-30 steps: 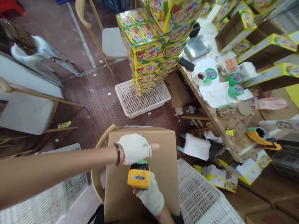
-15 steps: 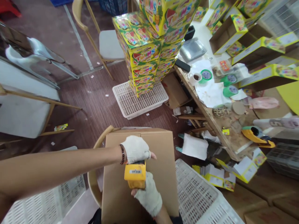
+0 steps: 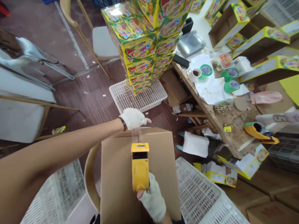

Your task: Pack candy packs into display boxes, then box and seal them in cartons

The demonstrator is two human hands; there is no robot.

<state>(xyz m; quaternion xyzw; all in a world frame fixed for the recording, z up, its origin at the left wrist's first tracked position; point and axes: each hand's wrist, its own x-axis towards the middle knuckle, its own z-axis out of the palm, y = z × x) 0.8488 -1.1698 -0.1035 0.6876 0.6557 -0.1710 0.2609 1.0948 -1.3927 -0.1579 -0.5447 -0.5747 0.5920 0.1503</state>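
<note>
A closed cardboard box (image 3: 119,174) stands upright in front of me, its centre seam running away from me. My right hand (image 3: 153,199), in a white fingerless glove, grips a yellow tape dispenser (image 3: 140,169) over that seam. Clear packing tape (image 3: 136,134) stretches from the dispenser's head to my left hand (image 3: 133,119). That hand, gloved too and with a beaded bracelet at the wrist, is just past the box's far edge, closed on the tape's end. Its fingertips are mostly hidden under the glove.
Stacked yellow fruit-print cartons (image 3: 140,51) stand on a white plastic crate (image 3: 119,96) beyond the box. On the right a worktable (image 3: 210,119) carries green tape rolls (image 3: 206,71), a cup (image 3: 194,74) and another tape dispenser (image 3: 259,132). White crates (image 3: 198,186) flank the box; wooden chairs (image 3: 105,40) stand left.
My left hand has moved forward from beside the dispenser to the box's far edge, drawing out tape. The dispenser has tipped so its long top side faces me. The view has shifted slightly.
</note>
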